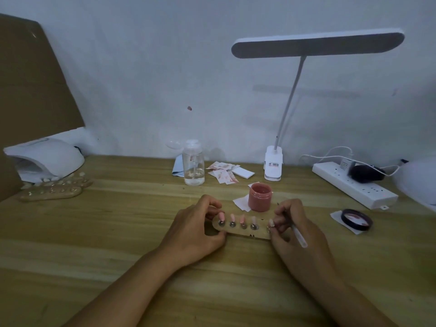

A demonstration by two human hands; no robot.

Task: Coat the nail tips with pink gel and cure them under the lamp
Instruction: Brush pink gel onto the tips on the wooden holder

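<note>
A wooden holder strip (240, 231) lies on the table with several nail tips (232, 218) standing on metal mounts; the left ones look pink, the right ones paler. My left hand (195, 230) grips the strip's left end between thumb and fingers. My right hand (297, 230) holds a thin white brush (297, 234) and its fingertips pinch the rightmost nail tip (271, 223). An open jar of pink gel (260, 197) stands just behind the strip. The white curing lamp (44, 159) sits at the far left.
More wooden strips with nail tips (52, 192) lie before the curing lamp. A clear pump bottle (193, 166), paper scraps (224, 173), a clip desk lamp (273, 166), a power strip (354, 182) and the jar's dark lid (356, 219) stand around.
</note>
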